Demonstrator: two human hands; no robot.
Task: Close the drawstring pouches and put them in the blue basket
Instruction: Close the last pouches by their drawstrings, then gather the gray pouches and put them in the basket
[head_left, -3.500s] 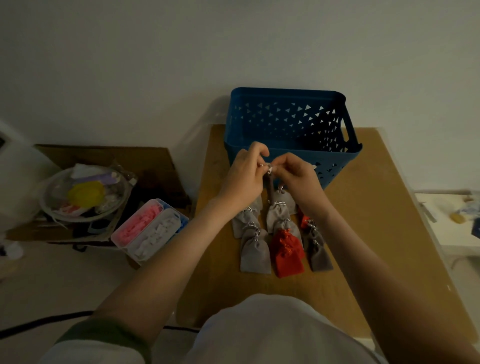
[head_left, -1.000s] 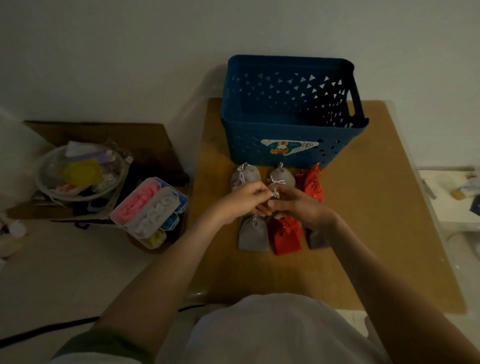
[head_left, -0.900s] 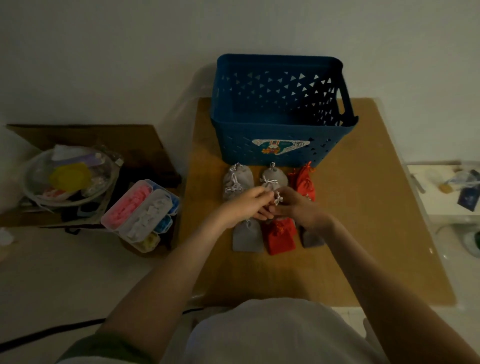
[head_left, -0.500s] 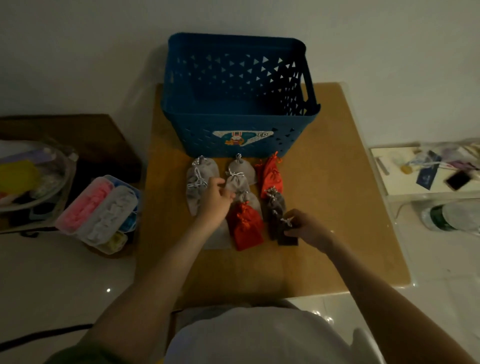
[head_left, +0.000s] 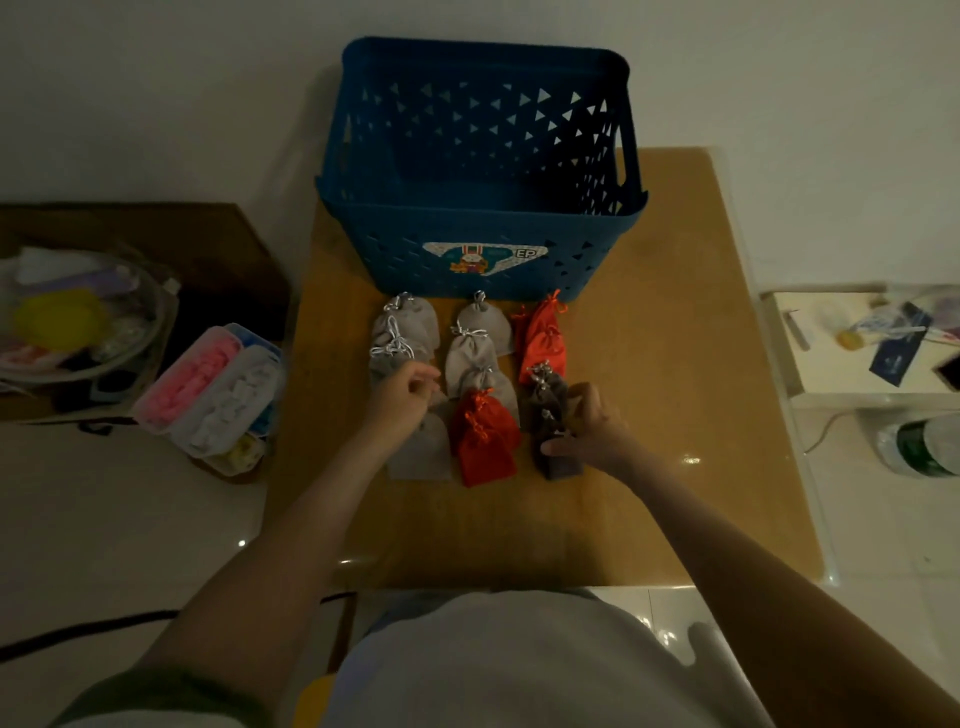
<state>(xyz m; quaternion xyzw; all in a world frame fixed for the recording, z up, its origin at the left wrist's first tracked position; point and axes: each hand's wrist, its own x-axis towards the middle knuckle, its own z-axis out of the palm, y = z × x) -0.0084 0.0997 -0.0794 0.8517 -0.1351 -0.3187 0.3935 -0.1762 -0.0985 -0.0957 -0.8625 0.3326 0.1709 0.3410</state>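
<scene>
Several pouches (head_left: 478, 358) lie before blue basket (head_left: 467, 218) (sticker (head_left: 483, 255) reads "EP", cartoon rabbit); right hand (head_left: 597, 431) grips dark grey pouch (head_left: 563, 469); left hand (head_left: 400, 400) curled above grey pouch (head_left: 421, 454), can't tell if pinching.

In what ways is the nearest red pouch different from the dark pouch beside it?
The nearest red pouch is bright red; the dark pouch is brownish grey. The red pouch lies untouched, while the right hand grips the dark pouch. Both lie on the table, in the front row.
</scene>
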